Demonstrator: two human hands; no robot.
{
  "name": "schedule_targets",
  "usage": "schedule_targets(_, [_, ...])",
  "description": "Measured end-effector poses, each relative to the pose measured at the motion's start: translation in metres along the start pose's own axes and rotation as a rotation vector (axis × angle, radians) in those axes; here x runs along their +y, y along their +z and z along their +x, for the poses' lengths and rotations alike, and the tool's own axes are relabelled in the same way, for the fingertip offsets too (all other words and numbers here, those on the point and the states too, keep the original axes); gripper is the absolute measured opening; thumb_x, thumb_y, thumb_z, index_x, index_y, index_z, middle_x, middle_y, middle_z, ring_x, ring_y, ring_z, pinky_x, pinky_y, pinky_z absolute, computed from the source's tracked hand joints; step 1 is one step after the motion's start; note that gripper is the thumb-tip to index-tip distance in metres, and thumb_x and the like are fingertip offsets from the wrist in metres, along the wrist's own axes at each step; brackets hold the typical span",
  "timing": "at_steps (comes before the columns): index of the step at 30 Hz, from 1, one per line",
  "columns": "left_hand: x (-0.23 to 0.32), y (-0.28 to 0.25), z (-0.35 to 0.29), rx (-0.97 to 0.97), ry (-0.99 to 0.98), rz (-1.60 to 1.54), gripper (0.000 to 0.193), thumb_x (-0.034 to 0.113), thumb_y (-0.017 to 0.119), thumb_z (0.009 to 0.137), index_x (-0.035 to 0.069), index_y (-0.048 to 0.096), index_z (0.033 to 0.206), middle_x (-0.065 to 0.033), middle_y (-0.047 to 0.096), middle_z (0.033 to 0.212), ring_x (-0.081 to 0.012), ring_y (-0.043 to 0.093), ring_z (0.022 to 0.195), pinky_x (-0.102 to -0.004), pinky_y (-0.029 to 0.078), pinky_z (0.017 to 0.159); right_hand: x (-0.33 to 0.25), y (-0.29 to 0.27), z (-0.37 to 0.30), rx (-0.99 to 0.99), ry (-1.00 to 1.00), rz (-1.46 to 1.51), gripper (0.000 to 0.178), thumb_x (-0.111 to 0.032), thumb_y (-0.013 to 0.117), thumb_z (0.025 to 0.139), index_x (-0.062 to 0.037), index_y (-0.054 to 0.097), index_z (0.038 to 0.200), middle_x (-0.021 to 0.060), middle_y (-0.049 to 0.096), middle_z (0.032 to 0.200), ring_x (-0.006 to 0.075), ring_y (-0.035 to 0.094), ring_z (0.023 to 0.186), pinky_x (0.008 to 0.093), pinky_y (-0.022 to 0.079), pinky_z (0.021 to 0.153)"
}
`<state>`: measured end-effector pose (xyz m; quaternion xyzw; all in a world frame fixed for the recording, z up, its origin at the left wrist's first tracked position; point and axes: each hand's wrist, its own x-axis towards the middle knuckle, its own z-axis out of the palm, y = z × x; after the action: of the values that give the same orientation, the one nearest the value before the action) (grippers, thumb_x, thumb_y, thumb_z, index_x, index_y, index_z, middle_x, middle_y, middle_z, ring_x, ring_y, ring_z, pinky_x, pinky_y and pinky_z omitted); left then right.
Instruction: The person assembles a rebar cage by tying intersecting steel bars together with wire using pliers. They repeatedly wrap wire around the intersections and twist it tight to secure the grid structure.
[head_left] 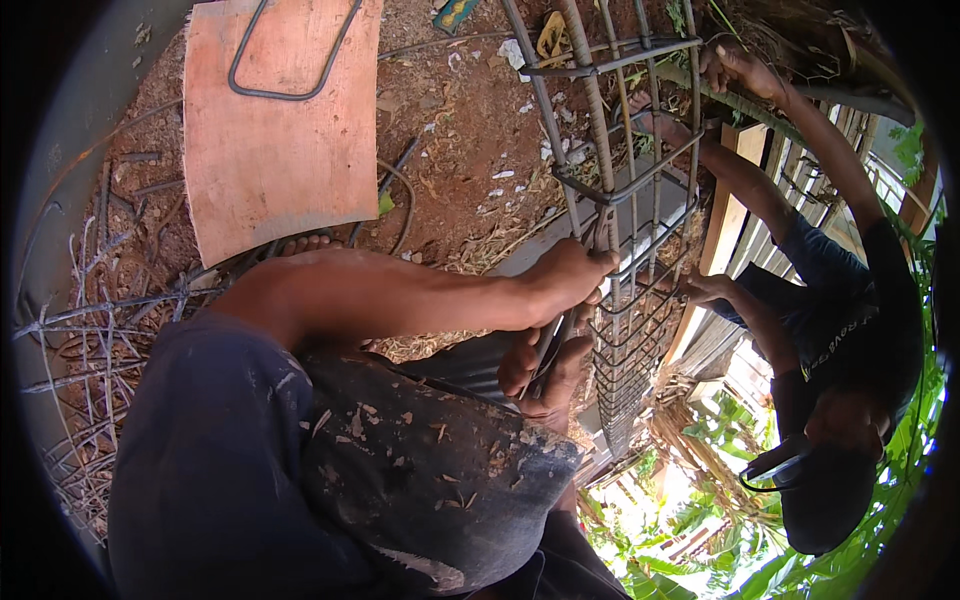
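A long rebar cage (655, 180) of lengthwise bars and square stirrups runs from the top of the view down to the lower middle. My left hand (570, 280) reaches across from the left, its fingers closed at a bar of the cage beside a stirrup. Just below it, my right hand (550, 375) is wrapped round a dark metal hand tool (548, 345) with slim handles, perhaps pincers. The tool's working end is hidden behind my left hand. On the cage's far side, a co-worker's hand (735, 70) is by an upper stirrup and the other hand (705, 287) by the bars lower down.
A reddish plywood sheet (280, 150) with a bent stirrup (300, 95) on it lies at upper left. Rebar offcuts and wire (100, 340) tangle along the left. The co-worker (840, 320), in dark clothes and cap, crouches at right before wooden boards (735, 200) and plants.
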<state>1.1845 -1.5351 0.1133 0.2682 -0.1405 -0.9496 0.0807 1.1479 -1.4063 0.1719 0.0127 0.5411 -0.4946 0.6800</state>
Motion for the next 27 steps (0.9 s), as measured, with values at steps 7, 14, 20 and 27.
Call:
schedule_targets(7, [-0.028,0.031,0.026,0.535,0.203,0.32,0.044,0.035,0.053,0.093,-0.008,0.058,0.082,-0.024,0.064,0.068,-0.0371,0.066,0.067,-0.0455,0.049,0.064,-0.01,0.02,-0.005,0.625,-0.185,-1.243,0.052,-0.015,0.065,0.082,0.0082,0.049,0.125,0.0223,0.06,0.115,0.0313,0.058,0.105,0.0416,0.046,0.086])
schedule_targets(14, [-0.023,0.023,0.019,0.545,0.105,0.391,0.04,0.032,0.061,0.086,-0.008,0.059,0.092,-0.0283,0.065,0.078,-0.0433,0.067,0.076,-0.0469,0.053,0.07,0.025,-0.026,0.026,0.803,-0.247,-1.491,0.037,-0.021,0.069,0.08,0.005,0.056,0.103,0.0139,0.062,0.069,0.0227,0.059,0.06,0.0404,0.046,0.054])
schedule_targets(20, [0.005,-0.017,-0.008,0.145,0.043,0.264,0.031,0.026,0.075,0.074,0.0,0.063,0.087,-0.0076,0.063,0.066,-0.0223,0.058,0.052,-0.0341,0.051,0.055,0.022,-0.013,0.022,0.209,0.139,-0.212,0.021,-0.013,0.07,0.08,-0.0044,0.058,0.095,0.0033,0.058,0.079,0.0177,0.058,0.071,0.0395,0.051,0.068])
schedule_targets(27, [-0.004,-0.011,0.019,0.271,0.212,0.416,0.027,0.02,0.066,0.079,-0.006,0.06,0.085,-0.0164,0.064,0.068,-0.0286,0.064,0.06,-0.0402,0.052,0.059,0.033,0.0,0.038,-0.15,0.08,0.156,0.015,-0.01,0.069,0.078,-0.0016,0.06,0.087,0.0022,0.06,0.07,0.0144,0.059,0.059,0.0273,0.05,0.057])
